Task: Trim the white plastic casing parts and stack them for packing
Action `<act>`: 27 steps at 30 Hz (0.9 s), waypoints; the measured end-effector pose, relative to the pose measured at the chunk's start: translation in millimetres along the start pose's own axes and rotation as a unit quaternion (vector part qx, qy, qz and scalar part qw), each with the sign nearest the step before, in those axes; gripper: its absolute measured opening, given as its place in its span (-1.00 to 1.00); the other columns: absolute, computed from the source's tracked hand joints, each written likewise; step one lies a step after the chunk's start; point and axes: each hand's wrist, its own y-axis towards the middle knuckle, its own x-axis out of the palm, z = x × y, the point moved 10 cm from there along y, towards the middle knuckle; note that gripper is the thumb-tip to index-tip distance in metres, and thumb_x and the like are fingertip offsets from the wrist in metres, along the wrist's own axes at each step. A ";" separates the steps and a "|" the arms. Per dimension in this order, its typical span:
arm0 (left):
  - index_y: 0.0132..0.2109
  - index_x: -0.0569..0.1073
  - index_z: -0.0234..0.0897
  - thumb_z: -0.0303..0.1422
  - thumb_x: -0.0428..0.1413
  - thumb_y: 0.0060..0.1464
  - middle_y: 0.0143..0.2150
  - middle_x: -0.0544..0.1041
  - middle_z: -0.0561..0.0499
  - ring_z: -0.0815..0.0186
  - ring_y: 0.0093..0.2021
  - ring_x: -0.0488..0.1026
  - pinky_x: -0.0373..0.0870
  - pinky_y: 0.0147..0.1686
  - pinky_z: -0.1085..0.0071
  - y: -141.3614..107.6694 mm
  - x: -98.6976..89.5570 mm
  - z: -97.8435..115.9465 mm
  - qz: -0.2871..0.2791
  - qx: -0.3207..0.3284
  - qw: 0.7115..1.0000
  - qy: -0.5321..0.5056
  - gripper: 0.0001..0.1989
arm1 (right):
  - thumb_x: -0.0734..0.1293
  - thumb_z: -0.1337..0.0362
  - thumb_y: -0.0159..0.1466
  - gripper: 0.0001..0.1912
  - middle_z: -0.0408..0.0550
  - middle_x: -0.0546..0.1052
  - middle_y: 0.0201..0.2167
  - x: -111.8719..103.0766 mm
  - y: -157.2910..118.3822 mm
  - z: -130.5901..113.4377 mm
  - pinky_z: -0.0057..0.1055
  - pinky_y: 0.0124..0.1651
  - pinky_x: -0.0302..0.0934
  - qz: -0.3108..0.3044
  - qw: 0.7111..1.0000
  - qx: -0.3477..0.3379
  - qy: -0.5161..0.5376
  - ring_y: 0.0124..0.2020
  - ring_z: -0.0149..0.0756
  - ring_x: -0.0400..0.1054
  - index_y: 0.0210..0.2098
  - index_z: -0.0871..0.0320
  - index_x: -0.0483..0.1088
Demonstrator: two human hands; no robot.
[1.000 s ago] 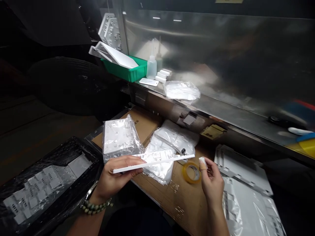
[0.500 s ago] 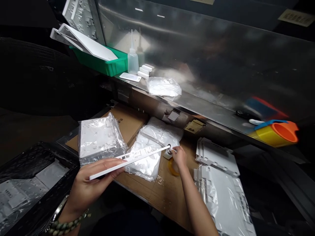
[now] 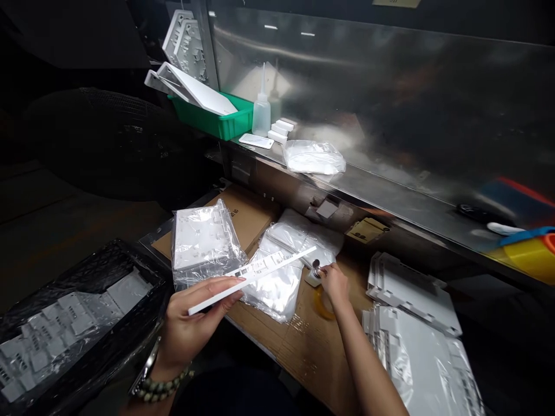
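A thin white plastic panel (image 3: 264,267) is gripped at its near end by my left hand (image 3: 203,315), thumb below and fingers above, its far end raised over clear plastic bags (image 3: 277,289). Just past that far end, my right hand (image 3: 336,286) pinches a small round dark-and-metallic object (image 3: 316,266), too small to name, apart from the panel. Under my right hand a roll of yellowish tape (image 3: 321,304) lies on the cardboard (image 3: 290,346).
Bagged white panels (image 3: 202,237) lie at left, stacked panels (image 3: 416,341) at right. A black-lined crate (image 3: 117,254) holds white parts. On the metal shelf (image 3: 381,196) stand a green bin (image 3: 225,127), a squeeze bottle (image 3: 261,115) and a yellow container (image 3: 526,259).
The view has swung left, so things appear farther right. The small round object in my right hand has come away from the panel's far end.
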 end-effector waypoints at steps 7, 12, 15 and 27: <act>0.03 0.61 -0.14 -0.67 0.28 0.10 -0.06 0.69 0.05 0.24 -0.07 0.64 0.57 0.04 0.32 -2.9 12.7 16.0 0.016 0.060 0.997 0.043 -0.58 | 0.35 0.16 0.40 -0.76 0.04 0.58 -0.05 -119.1 -114.0 -104.7 -0.25 0.01 0.41 0.159 0.912 -0.180 0.332 -0.03 -0.15 0.48 -0.01 0.09 0.56; 0.12 0.56 -0.18 -0.70 0.18 0.17 0.02 0.66 0.00 0.22 0.03 0.60 0.54 0.08 0.29 -5.3 30.0 18.9 -0.025 0.085 0.995 0.047 -0.55 | 0.44 0.44 0.29 -0.82 -0.07 0.53 -0.27 -152.1 -195.3 -195.4 -0.46 -0.27 0.43 0.145 0.822 -0.336 0.437 -0.33 -0.38 0.48 -0.13 0.10 0.56; 0.15 0.54 -0.19 -0.72 0.15 0.17 0.07 0.64 -0.03 0.21 0.07 0.58 0.51 0.14 0.25 -6.4 35.1 22.2 -0.036 0.104 0.993 0.046 -0.51 | 0.43 0.46 0.29 -0.84 -0.09 0.50 -0.31 -151.5 -196.4 -200.5 -0.47 -0.29 0.43 0.159 0.822 -0.334 0.433 -0.37 -0.40 0.46 -0.17 0.12 0.56; 0.19 0.53 -0.19 -0.76 0.18 0.11 0.07 0.65 -0.03 0.15 0.06 0.60 0.53 0.16 0.13 -19.6 30.1 26.2 -0.032 0.143 0.989 0.034 -0.42 | 0.40 0.42 0.33 -0.89 -0.11 0.48 -0.36 -162.8 -178.2 -173.3 -0.43 -0.35 0.36 0.224 0.847 -0.286 0.387 -0.42 -0.40 0.37 -0.24 0.10 0.56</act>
